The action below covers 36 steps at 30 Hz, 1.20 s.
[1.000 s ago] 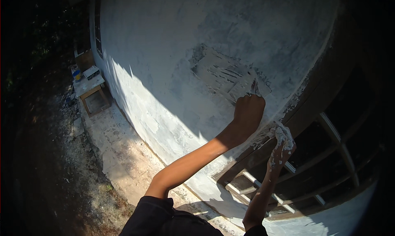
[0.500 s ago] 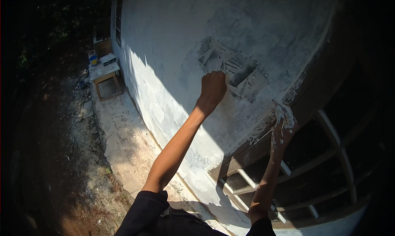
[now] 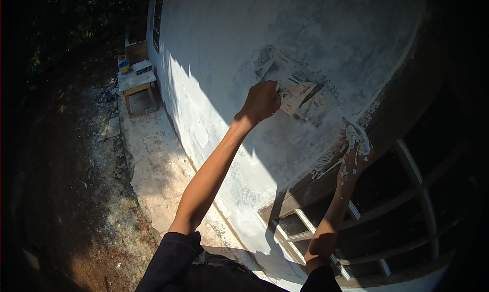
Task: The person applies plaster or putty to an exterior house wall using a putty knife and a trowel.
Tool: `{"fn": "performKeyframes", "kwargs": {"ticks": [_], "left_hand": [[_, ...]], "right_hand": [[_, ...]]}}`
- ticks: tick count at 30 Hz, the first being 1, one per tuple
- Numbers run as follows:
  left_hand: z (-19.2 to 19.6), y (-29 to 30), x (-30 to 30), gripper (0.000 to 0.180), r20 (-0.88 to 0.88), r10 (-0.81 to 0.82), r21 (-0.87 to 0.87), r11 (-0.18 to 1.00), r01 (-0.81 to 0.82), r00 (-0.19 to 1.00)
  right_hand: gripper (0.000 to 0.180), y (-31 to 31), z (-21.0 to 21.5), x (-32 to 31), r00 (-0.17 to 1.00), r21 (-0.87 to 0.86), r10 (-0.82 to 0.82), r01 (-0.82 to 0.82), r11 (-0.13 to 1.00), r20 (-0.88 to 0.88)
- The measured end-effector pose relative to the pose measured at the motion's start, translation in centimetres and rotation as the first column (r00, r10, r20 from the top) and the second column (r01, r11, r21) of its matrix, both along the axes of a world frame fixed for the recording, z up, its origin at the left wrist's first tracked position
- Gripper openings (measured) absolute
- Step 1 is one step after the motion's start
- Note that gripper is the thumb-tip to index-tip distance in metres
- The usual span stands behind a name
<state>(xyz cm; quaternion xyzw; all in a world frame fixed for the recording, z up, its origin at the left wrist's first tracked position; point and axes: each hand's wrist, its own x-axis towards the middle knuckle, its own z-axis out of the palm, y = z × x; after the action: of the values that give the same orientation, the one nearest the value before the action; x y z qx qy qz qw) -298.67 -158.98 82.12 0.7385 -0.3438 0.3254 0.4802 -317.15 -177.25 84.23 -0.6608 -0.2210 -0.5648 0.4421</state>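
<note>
My left hand is raised against a grey plastered wall and grips a flat putty blade pressed onto a patch of fresh pale filler. My right hand is lifted beside the top of a window frame, smeared white, and closed around a lump of white putty. Both forearms come up from the lower edge in dark rolled sleeves.
A window with pale bars sits low right in the wall. A small wooden stool with containers on it stands by the wall at upper left. A concrete strip runs along the wall's foot, with bare dirt to its left.
My left hand has swept left across the wall with the blade, spreading the pale patch. The view has shifted, and my right hand has stayed by the window frame.
</note>
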Motion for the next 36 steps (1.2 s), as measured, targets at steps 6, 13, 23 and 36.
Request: {"fn": "performKeyframes", "kwargs": {"ticks": [6,13,23,36], "left_hand": [[0.3,-0.5,7.7,0.02,-0.104,0.106,0.031,0.994,-0.104,0.989],[1.5,1.5,10.2,0.014,-0.135,0.33,0.081,0.944,-0.321,0.934],[0.4,7.0,7.6,0.009,-0.085,0.439,0.028,0.899,-0.438,0.895],[-0.4,-5.8,-6.7,0.01,0.088,0.116,0.221,0.966,-0.133,0.989]], "right_hand": [[0.018,-2.1,0.4,1.2,0.966,0.14,0.02,0.016,0.99,-0.256],[0.018,-1.3,0.9,1.2,0.959,0.102,-0.07,0.101,0.99,-0.276],[0.02,0.2,1.8,0.9,0.913,-0.137,-0.354,0.332,0.933,-0.204],[0.044,-5.6,2.3,4.8,0.98,0.083,-0.032,0.049,0.995,-0.195]]}}
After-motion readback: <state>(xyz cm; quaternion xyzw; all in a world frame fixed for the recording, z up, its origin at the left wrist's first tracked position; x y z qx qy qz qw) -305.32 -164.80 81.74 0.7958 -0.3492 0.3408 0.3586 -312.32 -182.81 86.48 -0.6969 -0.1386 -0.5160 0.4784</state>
